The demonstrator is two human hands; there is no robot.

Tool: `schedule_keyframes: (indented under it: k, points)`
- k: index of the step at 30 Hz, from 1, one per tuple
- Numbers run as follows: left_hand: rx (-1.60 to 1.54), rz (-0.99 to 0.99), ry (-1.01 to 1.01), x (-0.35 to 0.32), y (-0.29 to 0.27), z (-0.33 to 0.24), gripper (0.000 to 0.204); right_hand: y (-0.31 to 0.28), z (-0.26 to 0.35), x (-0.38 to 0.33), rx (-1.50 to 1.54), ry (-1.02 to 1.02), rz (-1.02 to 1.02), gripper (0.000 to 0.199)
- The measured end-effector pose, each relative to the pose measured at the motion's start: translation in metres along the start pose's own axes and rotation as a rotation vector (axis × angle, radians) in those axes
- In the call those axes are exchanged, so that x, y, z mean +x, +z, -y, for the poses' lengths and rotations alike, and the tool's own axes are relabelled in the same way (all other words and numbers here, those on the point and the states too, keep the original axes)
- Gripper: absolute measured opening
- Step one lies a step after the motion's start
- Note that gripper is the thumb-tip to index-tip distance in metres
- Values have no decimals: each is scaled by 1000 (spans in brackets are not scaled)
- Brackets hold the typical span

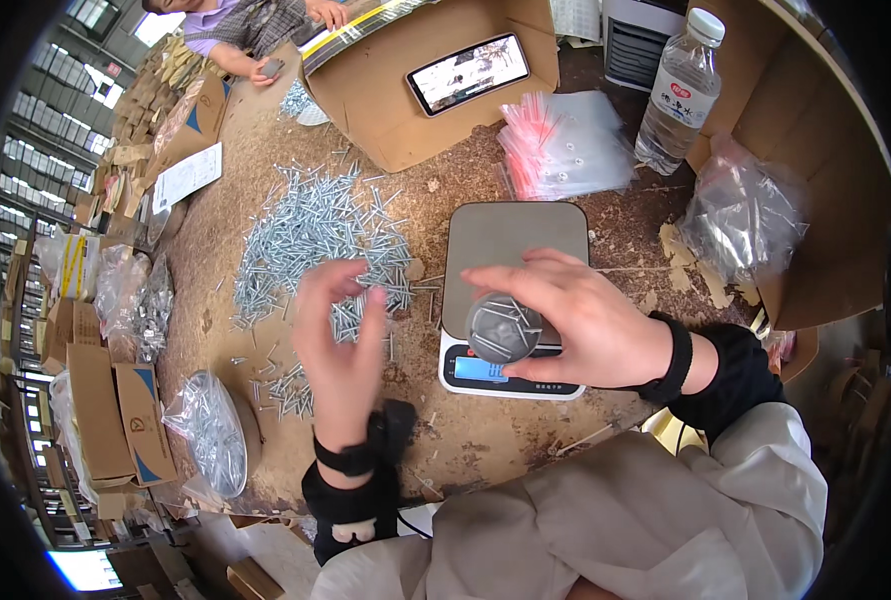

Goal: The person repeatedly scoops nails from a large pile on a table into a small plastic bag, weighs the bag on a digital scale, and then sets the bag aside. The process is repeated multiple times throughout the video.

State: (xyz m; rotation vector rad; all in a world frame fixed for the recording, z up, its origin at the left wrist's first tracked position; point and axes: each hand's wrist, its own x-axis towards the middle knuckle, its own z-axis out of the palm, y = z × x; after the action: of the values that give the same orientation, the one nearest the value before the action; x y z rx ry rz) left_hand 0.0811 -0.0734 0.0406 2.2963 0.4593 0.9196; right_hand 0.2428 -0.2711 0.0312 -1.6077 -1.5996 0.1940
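Note:
My right hand [610, 325] grips a small round grey cup [503, 342] with a few screws [513, 318] inside. The cup is over the front of a digital scale [510, 235], partly covering its lit blue display; whether it touches the scale I cannot tell. My left hand [337, 325], slightly blurred, is at the near edge of a large heap of silvery screws [310, 235]. Its thumb and fingers are apart, and nothing shows between them. A smaller scatter of screws [287, 392] lies to the left of that wrist.
Behind the scale are clear plastic bags [570, 145], a water bottle [680, 90] and a cardboard box [405, 135] with a phone [468, 73] in it. A crumpled plastic bag [745, 210] is at right, a bagged bowl [210, 435] at near left. Another person's hand [263, 70] holds something grey at far left.

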Motion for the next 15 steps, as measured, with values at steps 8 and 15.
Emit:
schedule_keyframes:
  k: [8,15]
  points:
    - [670,211,-37,-11,-14,75,33,0,6,3,-20,-46,11,83]
    - [704,291,58,-8,-15,67,23,-1,5,2,-41,-62,24,84]
